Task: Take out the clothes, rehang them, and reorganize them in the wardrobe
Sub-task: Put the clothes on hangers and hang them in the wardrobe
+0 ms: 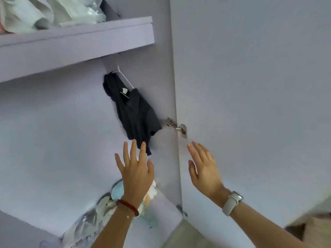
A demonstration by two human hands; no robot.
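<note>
Both hands, left hand (136,169) and right hand (204,169), reach spread-fingered below dark shirt (132,110).

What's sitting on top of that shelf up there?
On the shelf lie crumpled white plastic bags, with a pinkish edge at far left. What the bags hold, and anything behind them, is covered.

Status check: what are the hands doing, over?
Left hand and right hand open, empty. Dark garment on white hanger, untouched. Nothing blocking reach.
</note>
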